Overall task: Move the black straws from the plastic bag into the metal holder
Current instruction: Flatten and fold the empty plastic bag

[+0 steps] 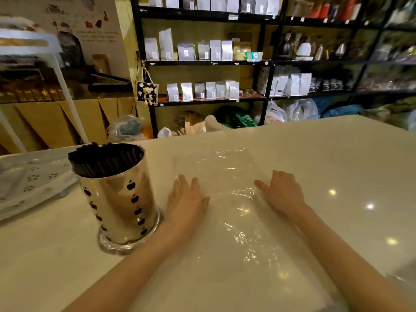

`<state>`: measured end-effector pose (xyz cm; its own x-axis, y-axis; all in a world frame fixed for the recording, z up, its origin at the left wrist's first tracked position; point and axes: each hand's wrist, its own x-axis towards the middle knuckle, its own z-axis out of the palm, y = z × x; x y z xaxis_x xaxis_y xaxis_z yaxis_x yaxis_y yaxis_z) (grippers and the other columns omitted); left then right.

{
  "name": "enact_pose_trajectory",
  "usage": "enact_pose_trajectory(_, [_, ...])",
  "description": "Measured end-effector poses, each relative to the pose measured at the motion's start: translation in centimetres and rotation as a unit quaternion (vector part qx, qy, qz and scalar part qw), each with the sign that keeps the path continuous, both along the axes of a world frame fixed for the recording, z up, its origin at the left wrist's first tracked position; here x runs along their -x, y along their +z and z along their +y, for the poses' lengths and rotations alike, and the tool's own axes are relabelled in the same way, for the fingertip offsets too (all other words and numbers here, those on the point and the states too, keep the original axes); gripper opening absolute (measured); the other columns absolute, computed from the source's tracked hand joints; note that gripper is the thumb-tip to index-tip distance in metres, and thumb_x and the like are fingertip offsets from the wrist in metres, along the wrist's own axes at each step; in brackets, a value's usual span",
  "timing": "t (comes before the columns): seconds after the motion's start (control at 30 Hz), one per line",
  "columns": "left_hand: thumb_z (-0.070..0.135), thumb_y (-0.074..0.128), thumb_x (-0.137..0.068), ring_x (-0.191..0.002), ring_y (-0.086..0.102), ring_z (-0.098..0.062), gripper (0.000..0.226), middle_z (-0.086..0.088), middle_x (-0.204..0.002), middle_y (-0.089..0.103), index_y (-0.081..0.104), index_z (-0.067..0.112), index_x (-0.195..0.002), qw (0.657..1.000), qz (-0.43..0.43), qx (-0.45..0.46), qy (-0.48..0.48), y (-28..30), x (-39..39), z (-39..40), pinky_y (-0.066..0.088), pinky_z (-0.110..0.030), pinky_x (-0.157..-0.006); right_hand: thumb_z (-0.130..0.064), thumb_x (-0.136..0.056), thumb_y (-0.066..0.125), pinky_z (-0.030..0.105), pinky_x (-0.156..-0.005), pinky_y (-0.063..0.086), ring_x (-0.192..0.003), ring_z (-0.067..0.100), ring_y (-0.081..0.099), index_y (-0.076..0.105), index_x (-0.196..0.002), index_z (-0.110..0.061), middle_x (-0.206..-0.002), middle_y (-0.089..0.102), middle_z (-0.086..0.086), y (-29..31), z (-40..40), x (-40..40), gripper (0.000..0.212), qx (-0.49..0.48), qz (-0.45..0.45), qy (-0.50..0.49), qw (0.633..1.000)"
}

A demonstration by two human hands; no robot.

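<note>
A shiny metal holder (121,199) with small dark cut-outs stands on the pale table, left of centre. A dense bunch of black straws (101,158) fills it and leans left above the rim. A clear plastic bag (229,176) lies flat on the table to the right of the holder, and I see no straws in it. My left hand (186,199) rests palm down on the bag's left edge, just beside the holder. On the bag's right edge, my right hand (281,192) lies flat with fingers spread. Neither hand holds anything.
The cream table (337,176) stretches right and forward. A white perforated tray or rack (29,176) lies at the table's left edge. Behind the table stand black shelves (207,64) with white pouches, and bags sit on the floor.
</note>
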<state>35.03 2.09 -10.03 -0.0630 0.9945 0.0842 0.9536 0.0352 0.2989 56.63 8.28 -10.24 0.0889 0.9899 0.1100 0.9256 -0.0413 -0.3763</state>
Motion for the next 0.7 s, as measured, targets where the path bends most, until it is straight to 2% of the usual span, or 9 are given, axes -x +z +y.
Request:
enact_pose_trajectory(0.07, [0.044,0.035,-0.090,-0.134,0.018,-0.043,0.060,-0.034,-0.143,0.020,0.020,0.008,-0.136,0.998,0.047,0.026,0.036,-1.4,-0.2,0.7,0.021,-0.047,-0.110,-0.054,-0.088,0.042,0.041,-0.096,0.035,-0.122,0.033,0.040,0.050,-0.119,0.000,-0.125,0.052,0.016,-0.9,-0.2,-0.6,0.062,0.027,-0.053,-0.018,0.998])
enact_pose_trajectory(0.17, [0.050,0.036,-0.087,-0.121,0.035,-0.041,0.058,-0.028,-0.126,0.043,0.033,0.005,-0.124,0.997,0.054,0.010,0.062,-1.9,-0.4,1.3,0.030,-0.045,-0.100,-0.051,-0.088,0.044,0.040,-0.095,0.035,-0.120,0.032,0.040,0.052,-0.115,0.000,-0.123,0.052,0.014,-1.4,-0.5,-0.6,0.058,0.003,-0.073,-0.017,0.997])
enact_pose_trajectory(0.27, [0.046,0.043,-0.086,-0.118,0.039,-0.037,0.054,-0.021,-0.124,0.046,0.038,0.006,-0.121,0.998,0.016,-0.011,0.055,-1.6,-0.6,1.5,0.032,-0.042,-0.097,-0.039,-0.085,0.052,0.039,-0.094,0.035,-0.117,0.031,0.042,0.054,-0.112,-0.005,-0.121,0.054,0.012,-1.5,-0.7,-0.2,0.044,-0.025,0.000,-0.019,1.000])
enact_pose_trajectory(0.4, [0.035,0.057,-0.082,-0.123,0.039,-0.034,0.061,-0.017,-0.137,0.038,0.033,0.011,-0.132,0.991,-0.106,-0.068,0.041,-1.8,-0.6,1.5,0.032,-0.042,-0.100,-0.028,-0.080,0.060,0.038,-0.095,0.035,-0.115,0.029,0.046,0.053,-0.115,-0.013,-0.117,0.059,0.008,-1.6,-0.9,-0.1,0.038,-0.053,0.092,-0.022,0.994])
enact_pose_trajectory(0.5, [0.025,0.068,-0.075,-0.110,0.051,-0.033,0.071,-0.013,-0.142,0.028,0.030,0.016,-0.134,0.974,-0.191,-0.115,0.025,-1.9,-0.6,1.5,0.041,-0.036,-0.090,-0.014,-0.077,0.062,0.035,-0.083,0.043,-0.093,0.027,0.058,0.046,-0.119,-0.012,-0.087,0.061,-0.001,-1.6,-0.8,-0.4,0.044,-0.082,0.228,-0.023,0.970])
enact_pose_trajectory(0.57, [0.019,0.074,-0.069,-0.094,0.057,-0.026,0.076,-0.011,-0.139,0.032,0.032,0.020,-0.133,0.949,-0.284,-0.122,0.059,-1.6,-0.7,1.7,0.042,-0.027,-0.081,-0.009,-0.077,0.062,0.031,-0.073,0.044,-0.077,0.024,0.058,0.044,-0.120,-0.011,-0.072,0.053,-0.005,-1.4,-0.7,-0.8,0.047,-0.095,0.357,-0.038,0.929])
enact_pose_trajectory(0.6, [0.017,0.075,-0.068,-0.088,0.058,-0.023,0.076,-0.011,-0.135,0.038,0.034,0.022,-0.132,0.925,-0.349,-0.124,0.085,-1.4,-0.6,1.8,0.043,-0.024,-0.076,-0.008,-0.078,0.062,0.030,-0.070,0.044,-0.073,0.024,0.057,0.044,-0.120,-0.011,-0.071,0.053,-0.002,-1.4,-0.6,-1.1,0.046,-0.104,0.407,-0.049,0.906])
enact_pose_trajectory(0.67, [0.012,0.073,-0.070,-0.079,0.058,-0.021,0.072,-0.010,-0.128,0.046,0.035,0.025,-0.130,0.839,-0.513,-0.110,0.145,-0.6,-0.2,2.0,0.049,-0.024,-0.063,-0.007,-0.080,0.060,0.029,-0.065,0.044,-0.068,0.023,0.055,0.047,-0.119,-0.013,-0.079,0.056,0.006,-1.1,-0.5,-1.7,0.042,-0.109,0.468,-0.063,0.874])
enact_pose_trajectory(0.7, [0.011,0.072,-0.072,-0.079,0.059,-0.022,0.071,-0.011,-0.128,0.047,0.035,0.026,-0.130,0.807,-0.558,-0.100,0.167,-0.3,0.1,2.1,0.050,-0.026,-0.065,-0.007,-0.080,0.059,0.027,-0.062,0.044,-0.066,0.021,0.054,0.048,-0.118,-0.014,-0.081,0.057,0.008,-0.9,-0.4,-2.1,0.040,-0.108,0.483,-0.067,0.866])
